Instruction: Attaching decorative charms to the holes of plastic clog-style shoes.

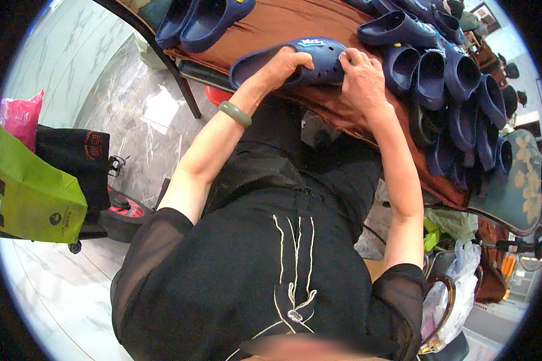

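A navy blue clog (328, 55) with round vent holes and a light blue-and-white charm on its upper is held over the table's near edge, its toe pointing right. My left hand (281, 67) grips it at the foot opening, with the fingers partly inside and out of sight. At the toe, my right hand (364, 81) has its fingers bent and pressed together on the upper near the holes. Whether a small piece sits between those fingertips is hidden.
A brown cloth (283, 21) covers the table. A pair of navy clogs (214, 21) lies at the far left, and several more (430, 72) are heaped on the right. A flowered chair (515, 186) stands at right; a green bag (36, 186) is at left.
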Demonstrator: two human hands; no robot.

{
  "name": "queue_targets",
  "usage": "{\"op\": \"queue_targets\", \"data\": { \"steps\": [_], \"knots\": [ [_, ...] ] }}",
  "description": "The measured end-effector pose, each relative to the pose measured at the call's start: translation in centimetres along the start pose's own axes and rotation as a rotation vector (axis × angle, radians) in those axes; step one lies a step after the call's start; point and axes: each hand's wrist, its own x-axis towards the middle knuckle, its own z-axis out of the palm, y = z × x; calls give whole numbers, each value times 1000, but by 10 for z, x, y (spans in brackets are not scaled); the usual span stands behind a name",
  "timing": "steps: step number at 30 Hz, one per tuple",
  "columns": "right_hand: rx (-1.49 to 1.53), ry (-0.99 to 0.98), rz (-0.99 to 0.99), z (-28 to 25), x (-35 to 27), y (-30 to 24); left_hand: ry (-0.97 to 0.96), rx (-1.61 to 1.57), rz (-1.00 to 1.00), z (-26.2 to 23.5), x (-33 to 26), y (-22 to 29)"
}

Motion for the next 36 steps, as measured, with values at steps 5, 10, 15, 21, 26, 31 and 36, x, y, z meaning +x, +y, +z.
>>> {"op": "queue_targets", "data": {
  "steps": [5,10,15,21,26,31,36],
  "knots": [
    [582,226,228,10,6,19,-34,-24,9,-4,1,0],
    [901,18,473,13,20,29,-35,-4,15,-4,-3,-1],
    [1019,-575,533,4,44,48,-27,78,52,-1,-8,1],
    [1070,-530,449,39,32,50,-41,137,72,-3,-6,-1],
    [834,-290,506,40,28,35,-47,177,77,0,-7,1],
    [1007,-385,580,41,32,51,13,-26,-40,-4,-1,7],
    [1166,-84,767,45,18,90,104,-369,-31,-9,12,9]
  ]
}}
